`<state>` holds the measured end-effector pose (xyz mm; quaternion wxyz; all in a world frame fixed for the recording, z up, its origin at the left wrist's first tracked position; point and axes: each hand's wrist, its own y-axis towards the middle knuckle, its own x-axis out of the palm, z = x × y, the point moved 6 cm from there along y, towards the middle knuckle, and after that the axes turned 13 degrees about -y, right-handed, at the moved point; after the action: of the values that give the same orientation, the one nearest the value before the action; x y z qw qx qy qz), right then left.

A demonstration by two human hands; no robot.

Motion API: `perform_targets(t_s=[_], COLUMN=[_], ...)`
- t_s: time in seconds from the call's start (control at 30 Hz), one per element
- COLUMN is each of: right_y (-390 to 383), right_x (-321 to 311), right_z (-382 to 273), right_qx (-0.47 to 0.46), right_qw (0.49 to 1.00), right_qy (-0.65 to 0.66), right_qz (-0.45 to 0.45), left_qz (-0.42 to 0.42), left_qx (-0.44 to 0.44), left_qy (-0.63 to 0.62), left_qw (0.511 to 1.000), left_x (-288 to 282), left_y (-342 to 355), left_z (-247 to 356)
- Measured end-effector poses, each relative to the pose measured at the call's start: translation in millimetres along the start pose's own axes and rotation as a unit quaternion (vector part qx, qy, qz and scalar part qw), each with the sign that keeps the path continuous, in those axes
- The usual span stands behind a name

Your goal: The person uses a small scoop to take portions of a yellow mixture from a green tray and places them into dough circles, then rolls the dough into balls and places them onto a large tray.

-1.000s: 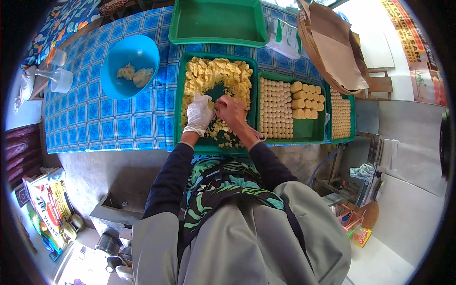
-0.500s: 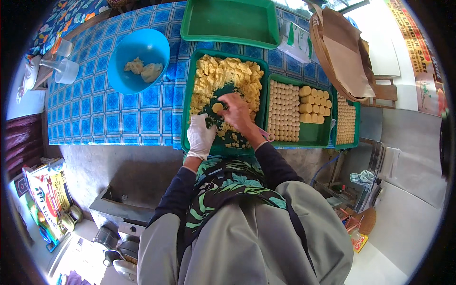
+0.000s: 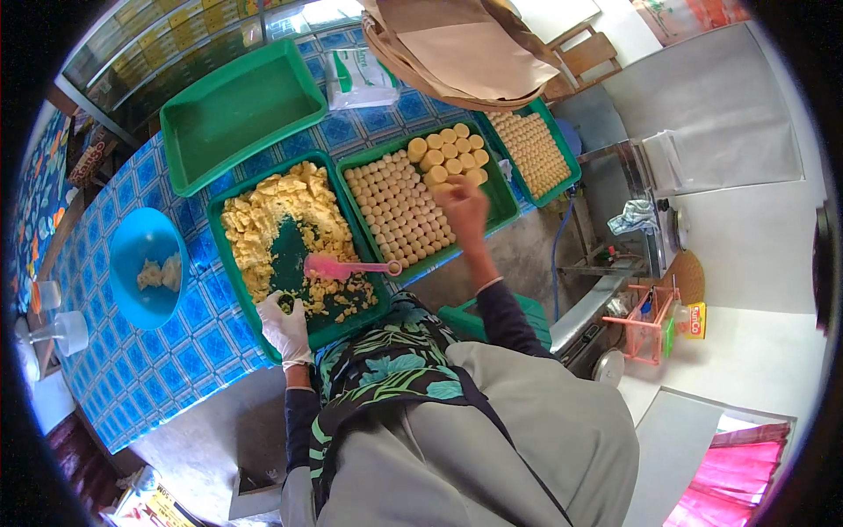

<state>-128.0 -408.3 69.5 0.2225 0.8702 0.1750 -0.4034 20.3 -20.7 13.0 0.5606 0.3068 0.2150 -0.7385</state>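
Note:
My right hand [image 3: 465, 211] is bare and slightly blurred, reaching over the front of a group of pale yellow dough cylinders [image 3: 452, 151]. Its bent fingers are closed about a yellow dough piece, mostly hidden by the hand. Small cream dough balls [image 3: 399, 206] fill the left part of that green tray [image 3: 502, 204]. My left hand [image 3: 285, 332], in a white glove, rests at the near left corner of another green tray [image 3: 329, 336]. Its fingers curve apart with a dark gap between them. Crumbly yellow dough [image 3: 290, 198] fills this tray, and a pink scoop [image 3: 338, 267] lies across it.
A blue bowl [image 3: 132, 294] with white dough [image 3: 162, 273] stands at left. Behind are a green tray [image 3: 241, 119] and a white package [image 3: 360, 79]. A paper-lined basket [image 3: 465, 53] overhangs the far side, beside a third tray of small dough balls [image 3: 531, 149].
My right hand has moved right, from the crumbly dough to the cylinders, carrying the yellow piece. My left hand stays at the dough tray's near corner. The view has swung right.

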Motion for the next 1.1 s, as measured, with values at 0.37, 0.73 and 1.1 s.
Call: perform_targets(t_s=[0.37,0.73,1.1], right_y=[45,24,-90], right_x=[3,-14,59], right_z=[156,79,-122], right_qx=[0.240,0.051,-0.207], right_qw=[0.948,0.989,0.962], right_qy=[0.171,-0.043,0.042], right_qz=[0.122,0.129,-0.175], left_qz=[0.003,0.164,0.015], left_qx=[0.013,0.097,0.070], left_qy=[0.004,-0.062,0.107], left_qw=[1.000,0.980,0.992], left_x=[2,-11,35], left_y=[0,32,80], left_z=[6,31,3])
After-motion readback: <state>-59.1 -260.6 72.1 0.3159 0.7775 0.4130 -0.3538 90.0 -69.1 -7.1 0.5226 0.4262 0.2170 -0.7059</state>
